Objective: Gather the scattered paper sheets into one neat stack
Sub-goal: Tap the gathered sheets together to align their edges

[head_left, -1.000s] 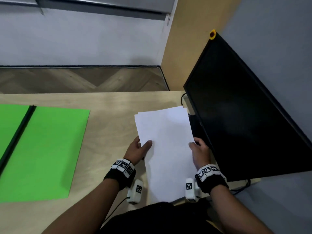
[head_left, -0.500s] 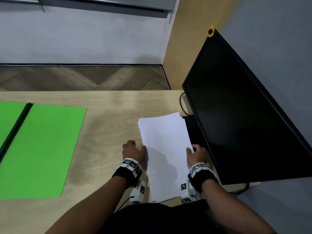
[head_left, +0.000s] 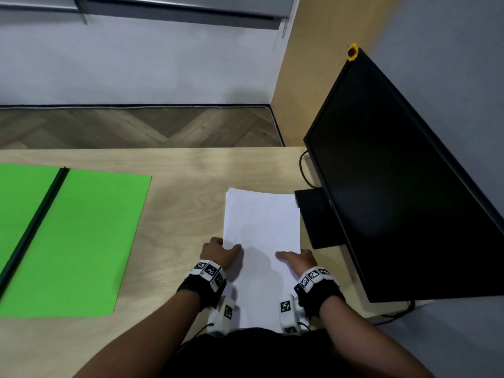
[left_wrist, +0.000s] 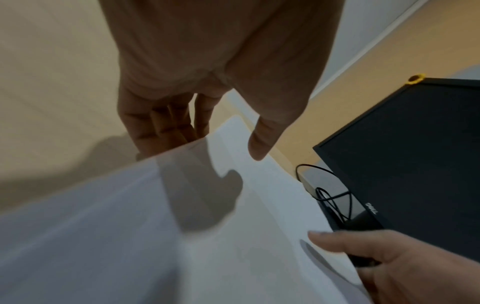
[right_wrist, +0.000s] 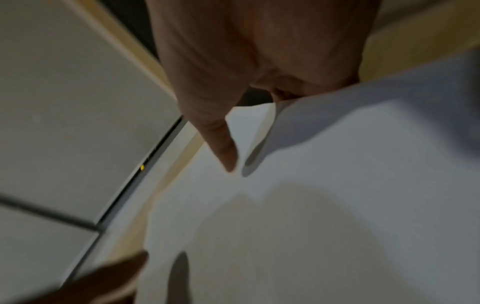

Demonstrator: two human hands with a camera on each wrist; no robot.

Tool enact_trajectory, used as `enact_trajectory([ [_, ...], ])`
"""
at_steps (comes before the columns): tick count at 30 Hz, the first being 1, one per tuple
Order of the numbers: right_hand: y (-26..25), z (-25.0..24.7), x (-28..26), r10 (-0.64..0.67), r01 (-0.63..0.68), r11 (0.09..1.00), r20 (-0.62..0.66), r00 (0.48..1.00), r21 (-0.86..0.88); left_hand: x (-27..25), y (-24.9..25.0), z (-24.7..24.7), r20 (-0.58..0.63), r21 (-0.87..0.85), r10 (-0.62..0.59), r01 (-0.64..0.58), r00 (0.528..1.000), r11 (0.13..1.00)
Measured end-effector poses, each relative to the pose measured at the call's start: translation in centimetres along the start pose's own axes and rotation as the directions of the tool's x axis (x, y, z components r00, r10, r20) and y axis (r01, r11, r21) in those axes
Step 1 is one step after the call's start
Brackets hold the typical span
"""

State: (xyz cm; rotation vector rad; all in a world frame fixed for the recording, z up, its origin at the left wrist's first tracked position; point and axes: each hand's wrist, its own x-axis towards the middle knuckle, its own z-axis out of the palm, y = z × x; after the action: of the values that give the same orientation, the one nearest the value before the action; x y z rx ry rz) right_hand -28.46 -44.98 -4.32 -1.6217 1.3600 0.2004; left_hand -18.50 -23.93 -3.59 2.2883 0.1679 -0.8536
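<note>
A stack of white paper sheets (head_left: 261, 222) lies lengthwise on the wooden desk (head_left: 177, 186), just left of the monitor, with its edges nearly flush. My left hand (head_left: 221, 253) holds its left edge. In the left wrist view the fingers (left_wrist: 161, 131) go under the paper (left_wrist: 182, 236) and the thumb (left_wrist: 259, 144) reaches over it. My right hand (head_left: 297, 259) holds the right edge the same way. Its thumb (right_wrist: 223, 148) lies over the sheet (right_wrist: 337, 185), and its fingers are hidden behind the edge.
A black monitor (head_left: 409, 186) stands at the right, its base (head_left: 316, 216) right beside the stack and a cable (head_left: 302, 170) behind it. Green sheets (head_left: 81, 241) divided by a black strip (head_left: 35, 225) cover the desk's left side. Bare wood lies between them and the stack.
The stack was skewed to the left a second ago; it now lies straighter and lower on the desk. Both hands have slid nearer to me along its sides.
</note>
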Motion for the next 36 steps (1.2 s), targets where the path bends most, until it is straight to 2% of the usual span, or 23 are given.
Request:
enact_trajectory([
  [4, 0.4, 1.9, -1.7, -0.017, 0.018, 1.000, 0.123, 0.992, -0.003, -0.2, -2.8, -2.4, -0.033, 0.019, 0.010, -0.010, 0.999, 1.000],
  [8, 0.7, 4.3, -3.9, -0.099, 0.082, 0.994, 0.260, 0.960, 0.077, -0.9, -6.0, -5.2, -0.062, 0.015, -0.012, 0.013, 0.998, 1.000],
  [15, -1.1, 9.6, -8.6, -0.227, 0.208, 0.973, 0.278, 0.934, 0.096, -1.3, -11.7, -9.4, -0.093, 0.041, -0.035, 0.039, 0.995, 0.998],
  [18, -2.2, 10.4, -11.5, -0.286, 0.218, 0.949, 0.325, 0.901, 0.229, -0.5, -13.2, -11.8, -0.008, -0.125, -0.056, 0.055, 0.998, 0.991],
  [20, -3.1, 10.6, -13.3, -0.321, 0.207, 0.922, 0.345, 0.882, 0.328, 0.1, -13.9, -13.3, -0.006, -0.290, -0.073, 0.068, 0.997, 0.955],
  [22, -4.0, 10.4, -15.0, -0.354, 0.206, 0.896, 0.355, 0.865, 0.393, 0.2, -13.5, -14.6, -0.067, -0.428, -0.034, 0.002, 0.997, 0.904],
  [24, -5.2, 9.8, -16.7, -0.395, 0.230, 0.877, 0.361, 0.845, 0.422, -0.7, -11.7, -16.0, -0.077, -0.523, 0.076, -0.105, 0.994, 0.846],
  [26, -6.2, 9.1, -17.8, -0.446, 0.280, 0.853, 0.336, 0.830, 0.441, -2.4, -9.3, -17.4, -0.040, -0.600, 0.132, -0.129, 0.990, 0.790],
  [28, -7.4, 8.4, -18.3, -0.496, 0.362, 0.828, 0.261, 0.828, 0.427, -3.0, -7.7, -18.5, -0.087, -0.624, 0.228, -0.232, 0.970, 0.747],
  [30, -8.7, 7.9, -18.6, -0.533, 0.445, 0.809, 0.159, 0.831, 0.384, -3.5, -5.9, -19.7, -0.197, -0.587, 0.342, -0.390, 0.919, 0.709],
  [33, -10.1, 7.5, -19.0, -0.540, 0.483, 0.772, 0.026, 0.841, 0.413, -4.5, -2.7, -21.4, -0.277, -0.637, 0.383, -0.467, 0.881, 0.614],
  [36, -10.4, 7.2, -18.7, -0.526, 0.528, 0.723, -0.141, 0.839, 0.445, -4.8, -1.2, -22.4, -0.316, -0.555, 0.512, -0.594, 0.799, 0.583],
])
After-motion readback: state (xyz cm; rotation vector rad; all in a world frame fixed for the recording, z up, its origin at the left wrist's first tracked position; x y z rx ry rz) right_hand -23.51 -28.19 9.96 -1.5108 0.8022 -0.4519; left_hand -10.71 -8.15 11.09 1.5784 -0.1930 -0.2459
